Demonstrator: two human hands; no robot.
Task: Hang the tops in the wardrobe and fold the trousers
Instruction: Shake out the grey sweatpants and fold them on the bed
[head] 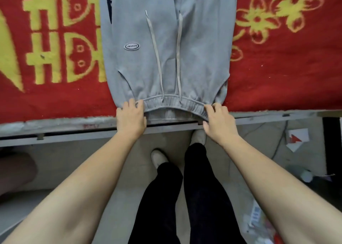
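Grey sweat trousers (166, 45) lie flat on a red and yellow blanket (277, 58), legs pointing away from me, the elastic waistband at the near edge of the bed. Two drawstrings run up the front and an oval logo patch sits on one leg. My left hand (130, 116) grips the waistband's left corner. My right hand (217, 119) grips its right corner. The leg ends are out of view at the top. No tops or wardrobe are visible.
The grey bed frame edge (74, 127) runs across the view just below the blanket. My legs in black trousers and pale shoes (159, 157) stand on the floor. Paper scraps and litter (296, 138) lie on the floor at right.
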